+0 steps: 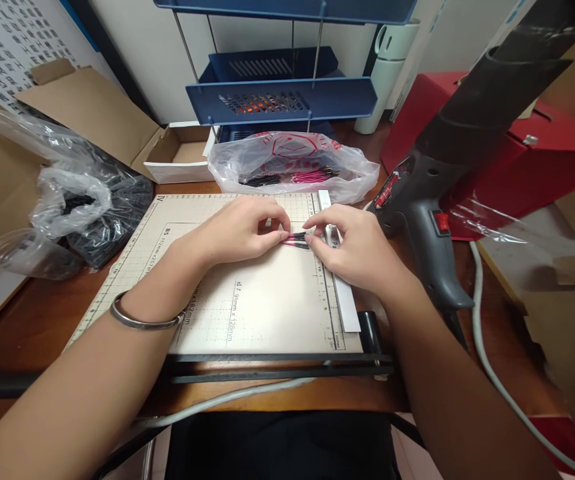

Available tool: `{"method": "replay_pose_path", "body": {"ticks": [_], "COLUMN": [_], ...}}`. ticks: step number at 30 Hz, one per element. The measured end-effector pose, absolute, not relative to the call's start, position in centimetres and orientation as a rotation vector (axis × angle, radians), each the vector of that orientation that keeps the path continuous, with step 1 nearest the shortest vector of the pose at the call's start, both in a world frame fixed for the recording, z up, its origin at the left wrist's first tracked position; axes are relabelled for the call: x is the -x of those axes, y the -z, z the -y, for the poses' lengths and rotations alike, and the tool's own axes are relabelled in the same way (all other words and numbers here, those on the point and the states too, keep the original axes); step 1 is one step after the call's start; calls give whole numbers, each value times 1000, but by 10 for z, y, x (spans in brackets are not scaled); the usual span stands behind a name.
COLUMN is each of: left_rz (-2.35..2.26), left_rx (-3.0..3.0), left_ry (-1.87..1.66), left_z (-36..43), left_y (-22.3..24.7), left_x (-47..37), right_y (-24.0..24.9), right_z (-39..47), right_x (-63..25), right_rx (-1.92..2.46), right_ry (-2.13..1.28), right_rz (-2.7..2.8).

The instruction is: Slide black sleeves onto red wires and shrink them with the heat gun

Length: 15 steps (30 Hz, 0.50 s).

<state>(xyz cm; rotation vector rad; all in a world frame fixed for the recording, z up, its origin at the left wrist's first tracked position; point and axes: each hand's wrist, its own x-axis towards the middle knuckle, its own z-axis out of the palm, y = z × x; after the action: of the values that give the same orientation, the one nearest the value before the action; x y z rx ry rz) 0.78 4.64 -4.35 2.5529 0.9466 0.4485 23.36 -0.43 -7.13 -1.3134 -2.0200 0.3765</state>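
Observation:
Both hands meet over the upper right of a cream paper-trimmer board marked with grid lines. My left hand pinches the pink ends of a few thin pink-and-black pieces between thumb and fingertips. At their black ends, my right hand has its thumb and index finger closed on the tips. The pieces lie roughly sideways, close to a white strip along the board's right side. Behind the board, a clear plastic bag holds bundles of similar pink and black pieces.
A dark heat gun stands at right before a red box. Blue trays and a white cup are behind. At left are a bag of black parts and an open carton. A cable crosses the front.

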Motion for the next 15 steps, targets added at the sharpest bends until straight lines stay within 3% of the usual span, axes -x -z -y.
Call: {"method": "replay_pose_path", "body": {"ticks": [15], "left_rz": [-934], "left_rx": [-2553], "left_ry": [-491], "left_z": [-48], "left_y": [46], "left_x": [-7], "right_y": [72], "right_z": [5], "right_x": [-230], "right_rx": [1232], "right_ry": [-440], "right_rz": [2062]}}
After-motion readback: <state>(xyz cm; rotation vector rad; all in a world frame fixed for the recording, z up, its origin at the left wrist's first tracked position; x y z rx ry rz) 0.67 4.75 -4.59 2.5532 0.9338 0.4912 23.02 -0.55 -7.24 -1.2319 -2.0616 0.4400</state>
